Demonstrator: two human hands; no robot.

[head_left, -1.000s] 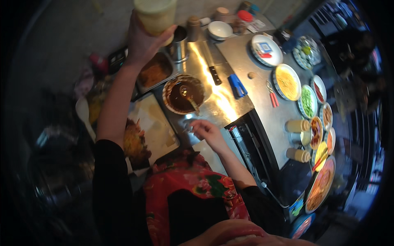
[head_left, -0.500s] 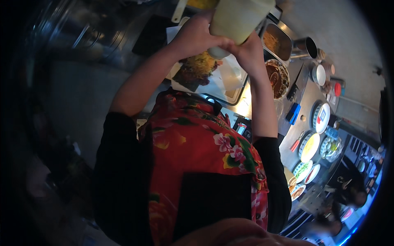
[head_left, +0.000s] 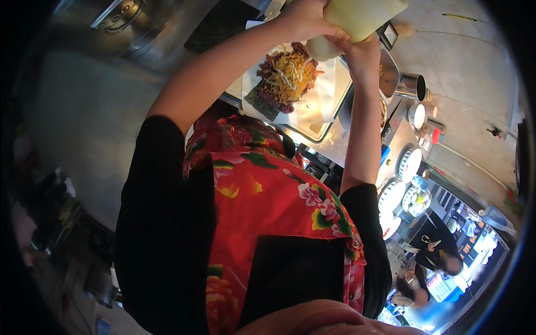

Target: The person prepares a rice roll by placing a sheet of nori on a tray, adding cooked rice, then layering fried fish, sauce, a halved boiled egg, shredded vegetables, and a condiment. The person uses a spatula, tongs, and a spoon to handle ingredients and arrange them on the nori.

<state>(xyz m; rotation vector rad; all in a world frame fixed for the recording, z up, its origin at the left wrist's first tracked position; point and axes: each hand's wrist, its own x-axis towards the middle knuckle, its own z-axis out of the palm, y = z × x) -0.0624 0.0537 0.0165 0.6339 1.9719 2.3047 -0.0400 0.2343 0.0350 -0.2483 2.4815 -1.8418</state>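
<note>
Both hands, left hand [head_left: 304,19] and right hand [head_left: 360,53], are closed around a pale yellow squeeze bottle [head_left: 357,19], held over a heaped topped dish [head_left: 287,78] on a white tray [head_left: 321,120].

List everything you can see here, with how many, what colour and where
squeeze bottle: one, pale yellow, top centre, tipped over the food
heap of food: one, purple, yellow and orange with white drizzle, on the tray
tray: one, white, on the counter, upper centre
metal cup: one, silver, upper right
round dishes: several, white-rimmed, along the right counter
other people: dark clothes, lower right
apron: one, red floral, centre
left hand: on the bottle
right hand: at the bottle's lower end
</note>
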